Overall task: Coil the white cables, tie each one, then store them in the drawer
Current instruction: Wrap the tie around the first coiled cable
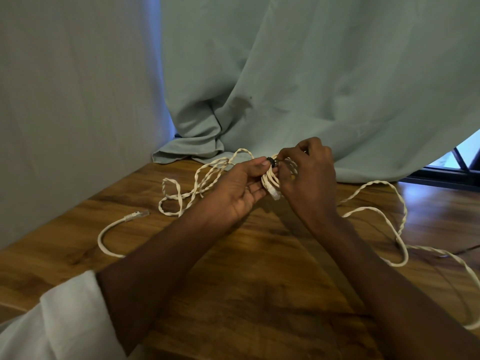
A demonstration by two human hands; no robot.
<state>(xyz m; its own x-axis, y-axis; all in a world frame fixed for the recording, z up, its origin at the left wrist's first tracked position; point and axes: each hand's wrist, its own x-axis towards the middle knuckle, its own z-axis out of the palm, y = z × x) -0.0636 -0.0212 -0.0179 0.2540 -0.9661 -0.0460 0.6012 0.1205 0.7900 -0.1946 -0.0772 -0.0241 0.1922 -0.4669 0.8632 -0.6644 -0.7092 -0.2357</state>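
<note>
Holding a small coil (271,178) of white cable above the worktop (259,281), we see the left hand (239,188) pinch it, thumb on top; the right hand (306,172) curls its fingers at a dark tie (271,161) around the coil. Loose cable (384,211) trails across the worktop on both sides; one plug (136,215) lies at left, near a pale curtain (311,87).

I see a wooden table (233,294) with strong brown grain. On it lie loose loops of twisted white cable (401,216) at right and far left, a plug end (136,215) at near left, and pale green cloth (189,149) bunched along the far edge.
</note>
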